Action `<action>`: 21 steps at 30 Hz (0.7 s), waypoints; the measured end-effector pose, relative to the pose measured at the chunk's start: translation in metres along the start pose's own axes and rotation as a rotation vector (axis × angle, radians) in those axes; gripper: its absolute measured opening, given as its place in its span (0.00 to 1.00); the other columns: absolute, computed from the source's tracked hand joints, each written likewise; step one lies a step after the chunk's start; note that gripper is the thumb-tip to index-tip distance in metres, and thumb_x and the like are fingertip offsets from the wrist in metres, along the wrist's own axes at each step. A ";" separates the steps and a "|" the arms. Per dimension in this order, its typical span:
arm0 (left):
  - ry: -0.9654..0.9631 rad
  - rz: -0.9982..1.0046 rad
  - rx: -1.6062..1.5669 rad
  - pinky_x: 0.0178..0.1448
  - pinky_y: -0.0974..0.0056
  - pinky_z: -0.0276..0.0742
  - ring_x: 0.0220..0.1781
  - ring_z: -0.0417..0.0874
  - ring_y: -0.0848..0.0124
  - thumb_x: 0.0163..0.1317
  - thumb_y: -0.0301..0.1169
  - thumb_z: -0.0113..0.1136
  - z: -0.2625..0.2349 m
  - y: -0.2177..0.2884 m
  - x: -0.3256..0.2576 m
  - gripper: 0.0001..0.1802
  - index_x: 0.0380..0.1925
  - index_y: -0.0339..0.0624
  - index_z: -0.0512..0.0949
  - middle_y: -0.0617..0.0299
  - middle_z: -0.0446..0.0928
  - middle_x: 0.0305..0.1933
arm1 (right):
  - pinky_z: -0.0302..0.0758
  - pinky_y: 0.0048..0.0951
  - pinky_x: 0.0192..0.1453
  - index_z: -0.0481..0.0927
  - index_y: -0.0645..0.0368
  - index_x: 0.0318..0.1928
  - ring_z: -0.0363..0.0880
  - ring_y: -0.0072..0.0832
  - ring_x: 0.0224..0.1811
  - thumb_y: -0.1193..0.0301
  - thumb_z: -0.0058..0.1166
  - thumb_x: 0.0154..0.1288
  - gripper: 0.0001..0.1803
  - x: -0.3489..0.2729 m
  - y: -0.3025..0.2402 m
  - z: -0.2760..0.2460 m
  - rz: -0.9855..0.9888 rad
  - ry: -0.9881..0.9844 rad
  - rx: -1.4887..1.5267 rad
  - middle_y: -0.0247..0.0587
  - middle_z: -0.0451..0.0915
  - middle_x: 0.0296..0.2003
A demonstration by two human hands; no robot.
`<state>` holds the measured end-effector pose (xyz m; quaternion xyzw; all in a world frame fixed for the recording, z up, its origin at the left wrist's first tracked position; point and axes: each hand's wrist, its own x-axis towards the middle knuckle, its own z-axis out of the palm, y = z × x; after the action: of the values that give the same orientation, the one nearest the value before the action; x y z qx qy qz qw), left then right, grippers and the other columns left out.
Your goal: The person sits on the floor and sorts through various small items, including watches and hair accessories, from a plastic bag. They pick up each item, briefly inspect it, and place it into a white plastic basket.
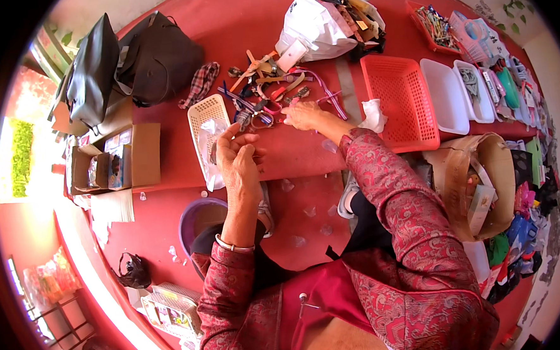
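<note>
My left hand (pixel 240 161) is raised beside a cream plastic basket (pixel 196 125), fingers loosely bent and apart, with nothing visible in it. Clear plastic wrapping (pixel 212 137) lies in that basket. At the near edge of a tangled pile of wristwatches and straps (pixel 260 106), my right hand (pixel 305 115) has its fingers drawn together; whatever they pinch is too small to make out. A purple strap (pixel 327 90) curves behind this hand. A pale smartphone-like slab (pixel 292 55) rests at the back of the pile.
Black bags (pixel 160 58) and an open cardboard box (pixel 146 155) stand at left. A stuffed white bag (pixel 316 24) is behind the pile. Right of my arm are a red basket (pixel 432 119), white trays (pixel 444 96) and a large carton (pixel 444 173). A purple bucket (pixel 186 221) stands below the table edge.
</note>
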<state>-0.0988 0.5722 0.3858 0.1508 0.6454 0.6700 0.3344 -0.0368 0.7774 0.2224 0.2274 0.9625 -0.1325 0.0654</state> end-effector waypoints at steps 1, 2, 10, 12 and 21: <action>-0.006 -0.005 0.002 0.26 0.76 0.67 0.24 0.72 0.77 0.49 0.19 0.43 0.004 0.000 0.004 0.21 0.47 0.33 0.64 0.60 0.73 0.33 | 0.73 0.45 0.40 0.70 0.51 0.47 0.76 0.47 0.37 0.56 0.45 0.58 0.20 0.005 0.009 0.005 0.028 0.004 -0.012 0.47 0.77 0.35; 0.000 -0.016 0.001 0.26 0.76 0.67 0.24 0.73 0.77 0.50 0.19 0.43 0.004 -0.004 0.008 0.21 0.47 0.33 0.64 0.60 0.73 0.33 | 0.73 0.45 0.41 0.70 0.54 0.46 0.76 0.47 0.38 0.55 0.45 0.58 0.20 0.006 0.010 0.003 0.046 -0.002 -0.025 0.47 0.77 0.35; 0.062 -0.033 0.034 0.27 0.77 0.69 0.24 0.72 0.78 0.50 0.19 0.44 0.002 -0.023 0.032 0.20 0.47 0.32 0.65 0.59 0.72 0.35 | 0.72 0.43 0.39 0.75 0.59 0.32 0.76 0.46 0.36 0.74 0.47 0.45 0.10 0.038 0.075 0.001 0.270 0.292 0.381 0.52 0.78 0.30; 0.080 -0.059 0.038 0.28 0.74 0.71 0.25 0.72 0.77 0.50 0.19 0.44 0.003 -0.028 0.036 0.20 0.47 0.33 0.65 0.60 0.72 0.34 | 0.72 0.44 0.39 0.75 0.60 0.32 0.76 0.47 0.36 0.74 0.46 0.46 0.10 0.044 0.077 0.005 0.336 0.343 0.448 0.52 0.78 0.31; 0.092 -0.080 0.097 0.32 0.74 0.69 0.29 0.73 0.77 0.52 0.21 0.43 0.031 -0.023 0.030 0.20 0.49 0.34 0.64 0.60 0.72 0.37 | 0.74 0.36 0.34 0.75 0.60 0.42 0.78 0.37 0.32 0.73 0.43 0.52 0.15 0.056 0.083 -0.011 0.377 0.251 1.071 0.48 0.79 0.31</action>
<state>-0.0954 0.6138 0.3602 0.1101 0.6973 0.6303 0.3230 -0.0493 0.8749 0.2037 0.4103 0.7047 -0.5588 -0.1510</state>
